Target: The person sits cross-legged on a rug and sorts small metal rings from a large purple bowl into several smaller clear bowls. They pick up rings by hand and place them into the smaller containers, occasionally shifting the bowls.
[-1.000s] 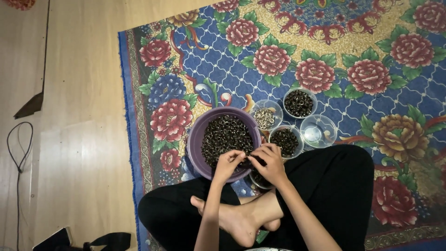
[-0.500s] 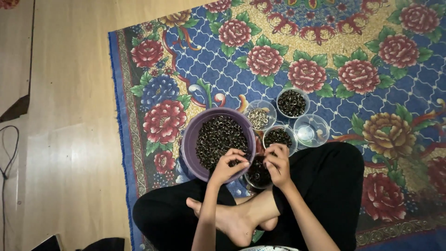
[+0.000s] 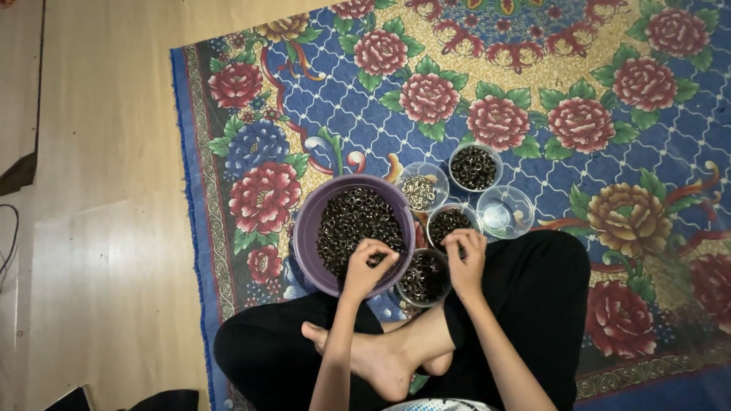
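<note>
Most of the frame, from the upper centre to the right edge, is covered by a blue floral rug, while a pale wooden floor fills the left side. A purple bowl, heaped with small dark rings, is set on the rug just left of centre. Five small clear bowls are clustered to its right: one with pale rings, two with dark rings, an apparently empty one, and a fifth dark-filled one at the lower centre, between the hands. The left hand is held over the purple bowl's lower right rim, fingers curled and pinched together, though what is gripped cannot be told. The right hand is likewise curled with fingertips pinched, beside the fifth bowl; its contents cannot be made out.
</note>
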